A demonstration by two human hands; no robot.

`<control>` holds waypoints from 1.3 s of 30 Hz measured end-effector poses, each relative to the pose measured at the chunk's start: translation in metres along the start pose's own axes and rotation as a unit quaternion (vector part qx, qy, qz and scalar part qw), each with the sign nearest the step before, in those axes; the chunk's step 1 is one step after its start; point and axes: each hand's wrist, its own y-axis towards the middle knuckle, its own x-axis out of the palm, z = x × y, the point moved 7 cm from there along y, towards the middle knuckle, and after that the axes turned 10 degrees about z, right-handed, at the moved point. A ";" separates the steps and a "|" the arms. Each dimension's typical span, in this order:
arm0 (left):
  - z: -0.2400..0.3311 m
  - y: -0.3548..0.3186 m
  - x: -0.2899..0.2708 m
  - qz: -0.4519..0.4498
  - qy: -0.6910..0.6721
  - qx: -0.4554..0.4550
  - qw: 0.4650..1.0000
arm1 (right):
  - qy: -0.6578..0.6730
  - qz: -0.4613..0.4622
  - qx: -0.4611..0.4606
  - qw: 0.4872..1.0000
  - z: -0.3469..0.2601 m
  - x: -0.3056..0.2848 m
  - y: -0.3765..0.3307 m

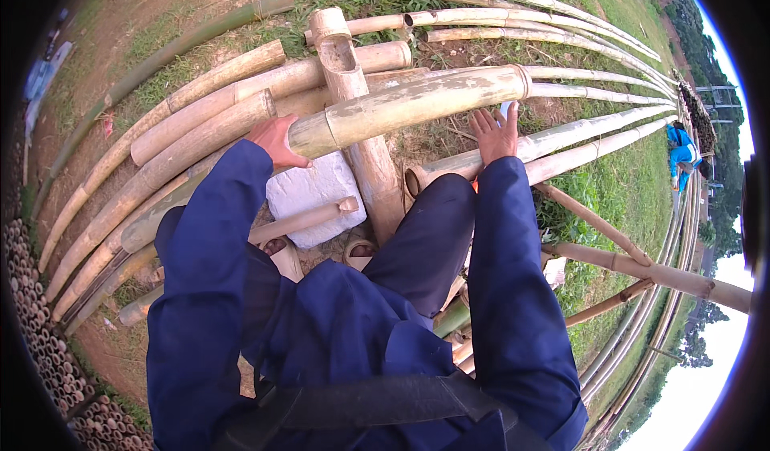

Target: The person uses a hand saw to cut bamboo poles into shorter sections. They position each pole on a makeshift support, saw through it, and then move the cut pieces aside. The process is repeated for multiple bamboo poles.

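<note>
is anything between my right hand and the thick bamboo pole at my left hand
Nothing clearly blocks it. Your right hand is open by the bamboo pole, near its right end. A small white item shows at the fingers; I can't tell if it's between.

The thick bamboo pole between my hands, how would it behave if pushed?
The bamboo pole would probably roll, given its round shape. It's likely stiff, being thick and jointed. It might also pivot over the notched bamboo piece it crosses.
</note>
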 end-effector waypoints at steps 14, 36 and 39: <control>-0.019 -0.001 0.028 0.146 0.090 0.056 0.984 | 0.040 -0.008 -0.078 0.996 0.014 0.084 -0.025; -0.047 0.008 0.065 0.161 0.134 -0.001 0.978 | -0.028 0.098 -0.525 0.845 -0.192 0.039 -0.208; -0.056 0.014 0.072 0.174 0.129 0.012 0.976 | -0.003 0.163 -0.567 0.807 -0.245 -0.045 -0.233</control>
